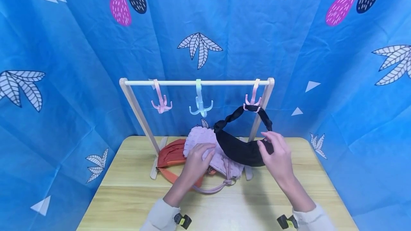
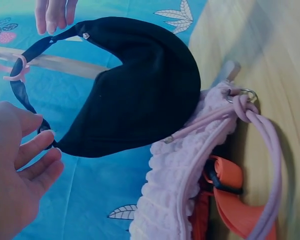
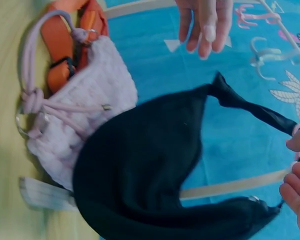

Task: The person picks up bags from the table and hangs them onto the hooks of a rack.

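Black bag (image 1: 236, 149), a smooth fabric crescent, hanging at right by its twisted strap (image 1: 236, 114) from the right pink hook (image 1: 253, 97). Right hand (image 1: 277, 152) at its right end, thumb and fingers spread; contact impossible to tell. Left hand (image 1: 197, 161) farther left, fingers loosely parted. Below, on the wood-grain table (image 1: 128, 188), puffy lilac bag (image 1: 203, 140) with knotted cord, overlapping 1 orange bag (image 1: 171, 152). On black bag, pale mark too small to read.
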`<action>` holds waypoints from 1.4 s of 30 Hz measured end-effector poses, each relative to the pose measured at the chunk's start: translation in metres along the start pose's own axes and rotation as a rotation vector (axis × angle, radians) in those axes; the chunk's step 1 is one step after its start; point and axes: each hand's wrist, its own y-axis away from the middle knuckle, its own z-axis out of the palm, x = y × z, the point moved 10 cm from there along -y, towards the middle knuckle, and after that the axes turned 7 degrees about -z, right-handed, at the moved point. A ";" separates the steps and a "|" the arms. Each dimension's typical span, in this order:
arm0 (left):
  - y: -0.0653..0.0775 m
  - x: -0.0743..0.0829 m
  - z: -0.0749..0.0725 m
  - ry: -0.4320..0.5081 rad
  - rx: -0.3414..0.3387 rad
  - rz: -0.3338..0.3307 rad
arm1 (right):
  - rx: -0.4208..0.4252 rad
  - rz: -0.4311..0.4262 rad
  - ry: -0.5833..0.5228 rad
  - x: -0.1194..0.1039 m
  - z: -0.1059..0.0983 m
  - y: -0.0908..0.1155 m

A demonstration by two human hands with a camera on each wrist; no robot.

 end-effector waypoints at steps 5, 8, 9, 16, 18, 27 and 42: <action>0.007 -0.005 0.000 -0.019 -0.009 0.005 | -0.031 -0.026 -0.008 -0.007 0.014 0.010; 0.012 -0.009 0.000 -0.026 -0.017 -0.005 | -0.048 -0.026 -0.034 -0.009 0.022 0.015; 0.013 -0.010 0.001 -0.028 -0.021 -0.008 | -0.057 -0.026 -0.036 -0.009 0.024 0.017; 0.021 -0.019 0.004 -0.056 -0.049 -0.025 | -0.094 -0.044 -0.031 -0.014 0.037 0.028; 0.023 -0.022 0.005 -0.066 -0.055 -0.033 | -0.118 -0.033 -0.051 -0.014 0.042 0.031; 0.033 -0.034 0.012 -0.098 -0.109 -0.033 | -0.208 -0.046 -0.115 -0.013 0.066 0.050; 0.051 -0.066 0.023 -0.110 -0.219 -0.145 | -0.234 -0.148 -0.097 -0.014 0.091 0.077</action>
